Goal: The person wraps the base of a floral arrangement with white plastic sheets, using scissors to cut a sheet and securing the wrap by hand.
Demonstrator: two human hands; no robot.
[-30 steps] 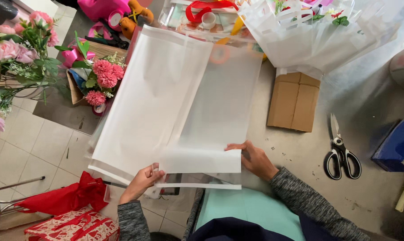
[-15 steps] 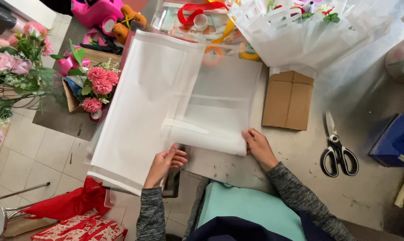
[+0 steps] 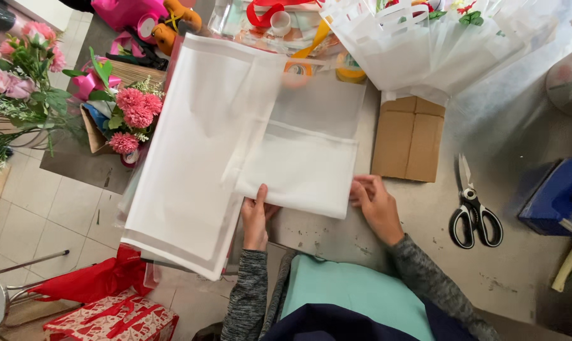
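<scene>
From the head view I look down on a grey, worn worktable (image 3: 526,278) with small dark marks on it, and on the left the floor has pale tiles (image 3: 39,221). On the table I see a flat piece of brown cardboard (image 3: 409,139), black-handled scissors (image 3: 472,211) lying shut to the right of it, and a blue box (image 3: 554,196) at the right edge. At the far side stands a bunch wrapped in white paper (image 3: 425,50), and pink flowers (image 3: 131,113) are at the left, beside the table. A large stack of white sheets (image 3: 185,170) lies over the left table edge. On it, toward the middle, lies the folded white sheet (image 3: 298,167). My left hand (image 3: 255,218) rests flat with the fingers together, the fingertips on the lower left corner of this folded sheet. My right hand (image 3: 375,205) lies open on the table, its fingers touching the lower right edge of the sheet. Neither hand grips it.
</scene>
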